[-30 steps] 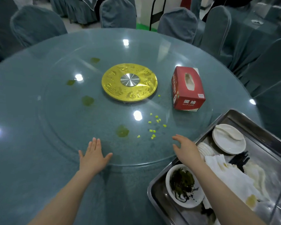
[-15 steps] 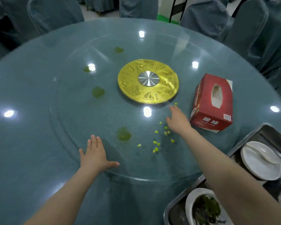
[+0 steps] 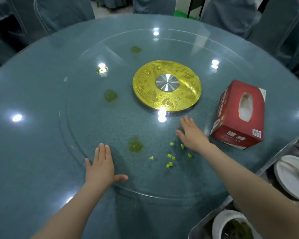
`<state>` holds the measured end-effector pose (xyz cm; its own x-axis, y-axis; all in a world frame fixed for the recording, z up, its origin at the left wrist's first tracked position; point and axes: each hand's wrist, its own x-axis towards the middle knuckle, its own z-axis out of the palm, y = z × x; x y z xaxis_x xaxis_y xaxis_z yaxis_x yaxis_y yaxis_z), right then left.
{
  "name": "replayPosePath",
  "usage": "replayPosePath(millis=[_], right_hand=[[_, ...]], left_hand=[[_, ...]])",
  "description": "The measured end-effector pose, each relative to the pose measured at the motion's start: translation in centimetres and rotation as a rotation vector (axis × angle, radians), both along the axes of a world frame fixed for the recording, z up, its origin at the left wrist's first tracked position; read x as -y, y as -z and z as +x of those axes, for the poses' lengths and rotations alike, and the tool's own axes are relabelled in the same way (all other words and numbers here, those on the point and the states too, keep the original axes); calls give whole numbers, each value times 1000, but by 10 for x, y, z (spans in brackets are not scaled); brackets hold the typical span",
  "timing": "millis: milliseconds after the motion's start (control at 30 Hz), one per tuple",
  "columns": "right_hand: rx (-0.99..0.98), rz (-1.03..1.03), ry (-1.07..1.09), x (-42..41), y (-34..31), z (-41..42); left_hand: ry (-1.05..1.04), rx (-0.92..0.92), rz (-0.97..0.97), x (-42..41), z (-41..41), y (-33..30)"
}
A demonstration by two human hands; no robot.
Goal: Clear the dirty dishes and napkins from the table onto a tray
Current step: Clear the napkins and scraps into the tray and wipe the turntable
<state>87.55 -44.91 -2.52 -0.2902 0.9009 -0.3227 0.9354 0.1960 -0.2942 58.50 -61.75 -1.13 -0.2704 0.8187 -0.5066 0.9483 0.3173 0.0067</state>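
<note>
risk: sweeping yellow-green crumbs (image 3: 169,156) at centre-low frame with flat, empty right hand (image 3: 192,135) scatters them or smears green spill (image 3: 135,144). left hand (image 3: 100,167) flat, empty, pressing glass turntable (image 3: 93,128). tray (image 3: 276,159) with dishes lower right.

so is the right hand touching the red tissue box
Apart. The head view shows a strip of bare glass between the right hand and the red tissue box.

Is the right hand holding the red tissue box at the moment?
No, the right hand lies open on the glass beside the yellow bits, apart from the red tissue box.
</note>
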Motion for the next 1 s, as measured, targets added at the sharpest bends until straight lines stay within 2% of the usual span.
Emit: replayPosePath(millis=[167, 333, 567, 667, 767, 900, 1000], right_hand=[[62, -36, -229, 58, -2, -1], [75, -68, -221, 93, -10, -5], [0, -62, -220, 127, -25, 0], [-189, -75, -130, 140, -34, 10], [-343, -66, 39, 144, -42, 17], [-154, -4, 165, 143, -38, 20], [-125, -44, 264, 144, -31, 10]], left_hand=[[10, 7, 14, 0, -3, -4], [17, 25, 26, -3, -8, -10], [-26, 219, 149, 15, -15, -7], [17, 281, 304, 22, 8, -6], [172, 305, 401, 21, 41, -10], [359, 316, 385, 11, 85, -13], [350, 297, 320, 2, 107, -11]])
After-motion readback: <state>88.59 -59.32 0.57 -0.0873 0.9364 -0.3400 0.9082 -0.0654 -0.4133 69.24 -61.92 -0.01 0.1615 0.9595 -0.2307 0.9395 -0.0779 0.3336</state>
